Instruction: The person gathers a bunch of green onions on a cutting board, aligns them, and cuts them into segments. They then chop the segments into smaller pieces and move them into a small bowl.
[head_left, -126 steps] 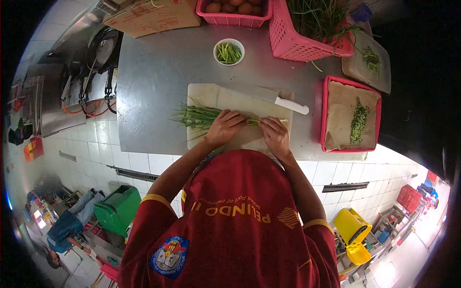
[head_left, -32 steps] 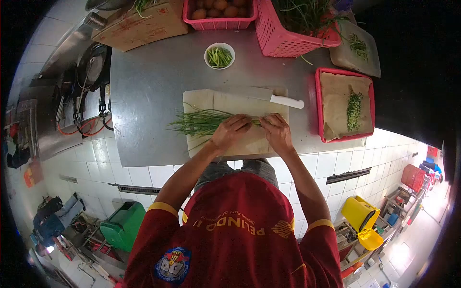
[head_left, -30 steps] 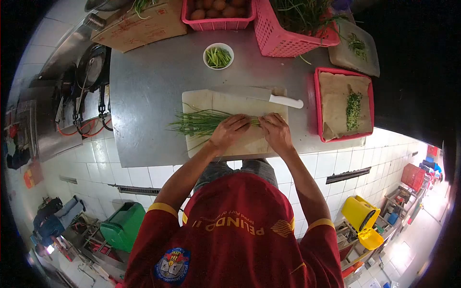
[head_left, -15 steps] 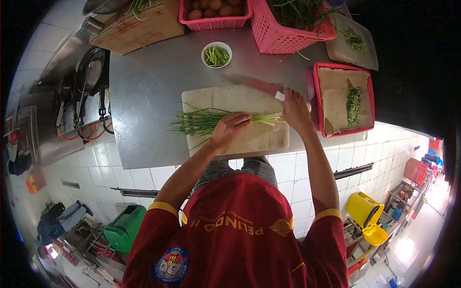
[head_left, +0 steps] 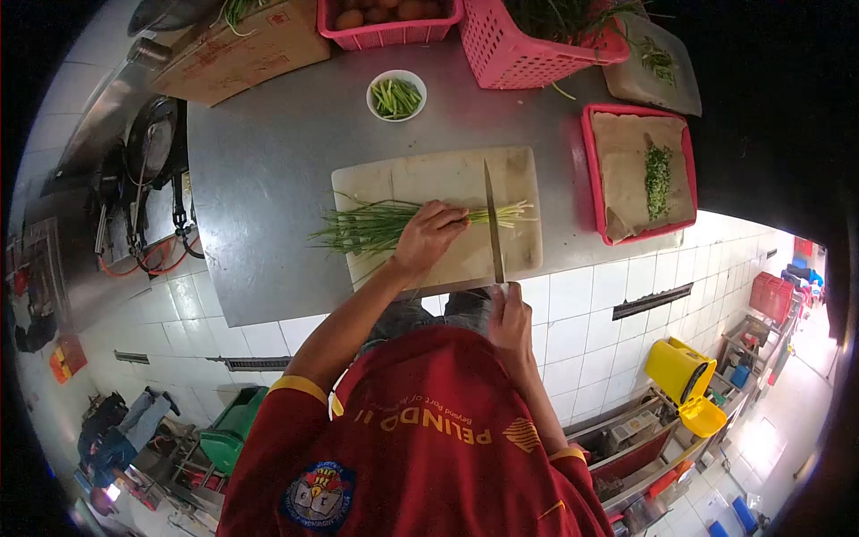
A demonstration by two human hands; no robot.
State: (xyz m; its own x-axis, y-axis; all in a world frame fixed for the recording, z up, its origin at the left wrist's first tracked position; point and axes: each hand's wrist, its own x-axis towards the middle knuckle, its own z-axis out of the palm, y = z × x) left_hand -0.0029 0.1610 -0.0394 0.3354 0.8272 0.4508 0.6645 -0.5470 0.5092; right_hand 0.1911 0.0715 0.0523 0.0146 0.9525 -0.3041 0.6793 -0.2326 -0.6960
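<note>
A bundle of green chives [head_left: 376, 224] lies across a pale cutting board [head_left: 429, 174] on the steel counter. My left hand [head_left: 428, 236] presses down on the bundle near its middle. My right hand [head_left: 508, 320], at the counter's near edge, grips the white handle of a large knife [head_left: 492, 224]. The blade runs across the board, edge down, over the pale root ends of the chives just right of my left fingers.
A red tray [head_left: 592, 170] lined with paper holds chopped chives. A small white bowl [head_left: 396, 94] of cut greens stands behind the board. Pink baskets [head_left: 519, 45] of greens and eggs sit at the back, a cardboard box [head_left: 233, 49] at back left, a stove at the left.
My right hand left the chive ends, reached to the knife lying behind the board, picked it up and brought it back over the bundle. My left hand stayed on the chives.
</note>
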